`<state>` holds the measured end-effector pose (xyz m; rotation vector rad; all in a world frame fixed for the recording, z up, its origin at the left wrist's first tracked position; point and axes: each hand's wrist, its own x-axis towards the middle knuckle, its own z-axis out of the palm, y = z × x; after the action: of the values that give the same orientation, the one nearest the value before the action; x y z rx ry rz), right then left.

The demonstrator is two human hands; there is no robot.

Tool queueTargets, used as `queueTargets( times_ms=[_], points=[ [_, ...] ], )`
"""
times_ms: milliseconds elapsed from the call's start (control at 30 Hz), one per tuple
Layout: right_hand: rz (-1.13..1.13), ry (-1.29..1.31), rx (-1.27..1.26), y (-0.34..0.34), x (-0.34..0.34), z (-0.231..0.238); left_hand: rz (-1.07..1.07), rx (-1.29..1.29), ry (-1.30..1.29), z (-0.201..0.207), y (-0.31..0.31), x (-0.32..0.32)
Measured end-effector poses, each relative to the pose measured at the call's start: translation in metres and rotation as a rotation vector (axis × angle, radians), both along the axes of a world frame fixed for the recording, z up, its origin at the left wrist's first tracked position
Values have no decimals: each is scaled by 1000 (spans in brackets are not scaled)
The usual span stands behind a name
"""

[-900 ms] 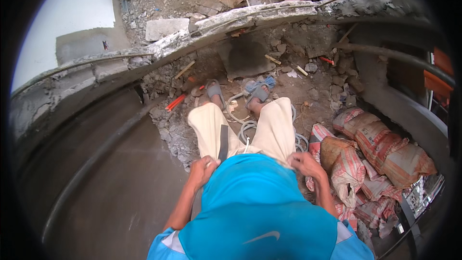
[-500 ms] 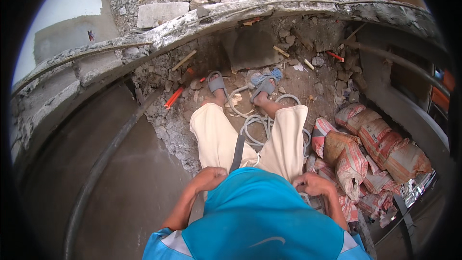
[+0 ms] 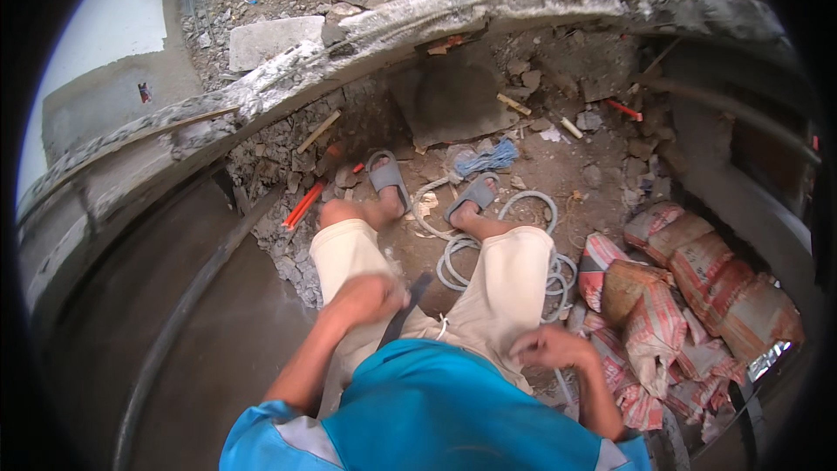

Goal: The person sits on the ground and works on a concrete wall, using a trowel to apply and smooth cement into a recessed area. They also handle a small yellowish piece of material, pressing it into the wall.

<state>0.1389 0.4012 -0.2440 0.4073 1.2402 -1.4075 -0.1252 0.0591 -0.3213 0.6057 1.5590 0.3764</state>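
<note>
My left hand [image 3: 370, 298] is over the left thigh of my cream shorts [image 3: 514, 275], its curled fingers smeared by motion. A dark strap [image 3: 405, 308] comes from under my blue shirt [image 3: 436, 392] and lies right beside that hand; whether the fingers touch it I cannot tell. Over the right thigh hovers my right hand [image 3: 551, 347], fingers loosely stretched with no object seen in them. A coiled grey hose [image 3: 453, 263] lies on the dirt between my legs and beside my right foot. Blue twine [image 3: 488, 157] is bunched just beyond my right sandal [image 3: 471, 196].
Torn red-and-white sacks [image 3: 649, 305] are heaped at the right. A broken concrete beam [image 3: 349, 48] curves across the far side. Orange pipe pieces [image 3: 303, 206] lie on rubble at the left. A dark hose [image 3: 179, 318] bends over the grey slab [image 3: 235, 314].
My left hand has risen from the waist, forward over the thigh. The right hand's fingers have loosened and stretched. My left leg has moved outward, and the view has shifted slightly.
</note>
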Motion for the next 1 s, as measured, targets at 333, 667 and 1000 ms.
queueTargets(
  times_ms=[333, 667, 1000],
  points=[
    [-432, 726, 617, 149, -180, -463, 1165, 133, -14, -398, 203, -90],
    [-896, 1110, 766, 170, -305, -607, 1576, 393, 167, -533, 306, -144],
    [-854, 1478, 880, 160, -368, -609, 1507, 493, 354, -567, 287, -169]
  ],
)
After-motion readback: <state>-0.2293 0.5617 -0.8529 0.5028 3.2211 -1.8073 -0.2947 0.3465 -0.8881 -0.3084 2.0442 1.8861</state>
